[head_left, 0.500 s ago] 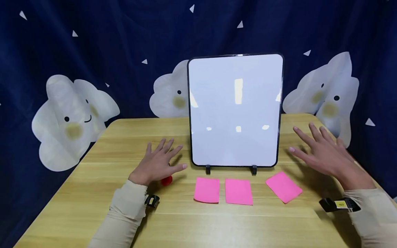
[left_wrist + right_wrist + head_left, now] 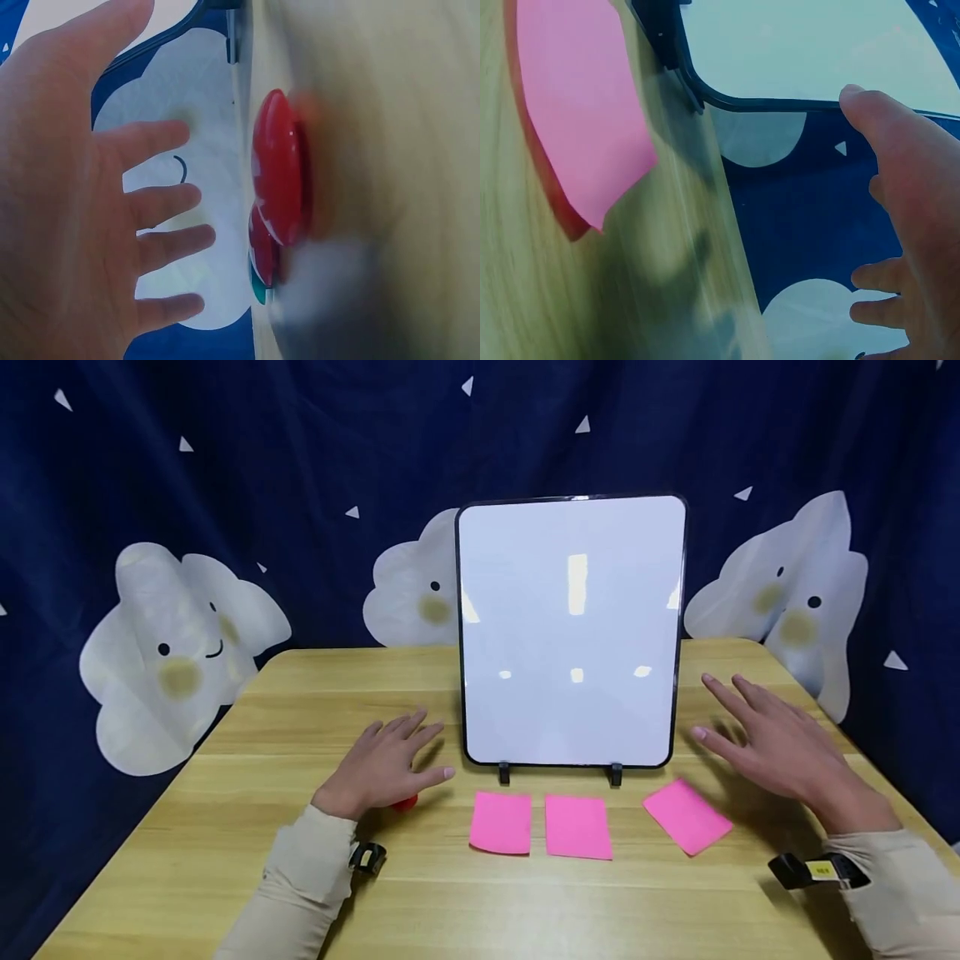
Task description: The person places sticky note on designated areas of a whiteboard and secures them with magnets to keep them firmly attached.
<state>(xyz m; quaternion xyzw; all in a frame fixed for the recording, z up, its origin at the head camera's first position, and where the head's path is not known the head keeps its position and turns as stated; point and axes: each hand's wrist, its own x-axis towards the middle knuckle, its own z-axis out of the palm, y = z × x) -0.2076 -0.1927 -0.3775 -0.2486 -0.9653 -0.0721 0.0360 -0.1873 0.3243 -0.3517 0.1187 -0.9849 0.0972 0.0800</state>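
Observation:
Over the table's left part hovers my left hand (image 2: pixel 381 770), palm down with fingers spread and holding nothing. Beneath it lie glossy red rounded pieces (image 2: pixel 277 169) with white markings, and a bit of a green piece (image 2: pixel 257 287) shows behind them. In the head view the hand hides most of these, leaving one red edge (image 2: pixel 405 803). My right hand (image 2: pixel 783 747) is held above the table to the right of the whiteboard, fingers extended, nothing in it. The nearest thing to it is a tilted pink sticky note (image 2: pixel 687 817), whose corner curls up in the right wrist view.
A black-framed whiteboard (image 2: pixel 572 635) stands upright on two small black feet (image 2: pixel 616 774) at the table's middle. In front of it lie a left pink note (image 2: pixel 500 823) and a middle pink note (image 2: pixel 578 827). Behind the wooden table (image 2: pixel 480 910) hangs a dark blue curtain (image 2: pixel 315 435) with clouds.
Both hands have sunk slightly and their fingers are less spread. The right hand has shifted a little left. The notes and whiteboard stay in place.

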